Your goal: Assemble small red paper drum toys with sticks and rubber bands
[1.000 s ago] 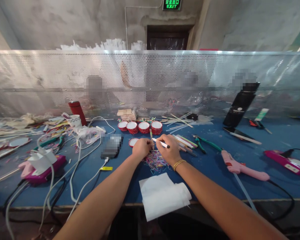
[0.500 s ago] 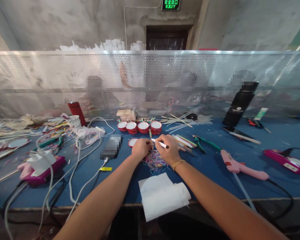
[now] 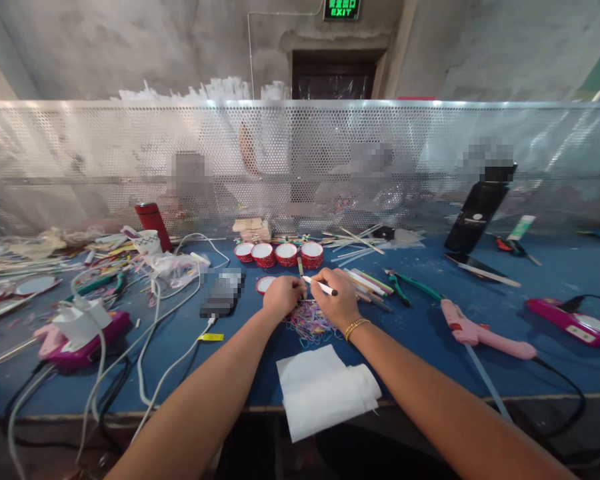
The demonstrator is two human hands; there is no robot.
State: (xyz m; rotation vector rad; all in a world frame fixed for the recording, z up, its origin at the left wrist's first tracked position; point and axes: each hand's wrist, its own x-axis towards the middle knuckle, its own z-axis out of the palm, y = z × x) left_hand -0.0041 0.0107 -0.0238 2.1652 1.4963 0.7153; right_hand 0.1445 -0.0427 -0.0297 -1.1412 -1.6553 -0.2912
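Observation:
My right hand (image 3: pixel 336 300) is closed on a white marker with a dark end (image 3: pixel 324 287), its tip pointing left. Just left of it, my left hand (image 3: pixel 283 297) pinches a thin stick (image 3: pixel 301 268) that stands up between the hands. What else the left fingers hold is too small to tell. Below both hands lies a pile of colourful rubber bands or loops (image 3: pixel 313 325). Several red drums with white tops (image 3: pixel 287 253) stand beyond the hands, and another white round top (image 3: pixel 265 285) shows behind my left hand.
White sheets (image 3: pixel 327 393) lie at the front edge. Left are a phone (image 3: pixel 223 293), cables and a purple power strip (image 3: pixel 93 343). Right are coloured sticks (image 3: pixel 367 283), green-handled pliers (image 3: pixel 415 287), a pink glue gun (image 3: pixel 485 337) and a black bottle (image 3: pixel 480 213).

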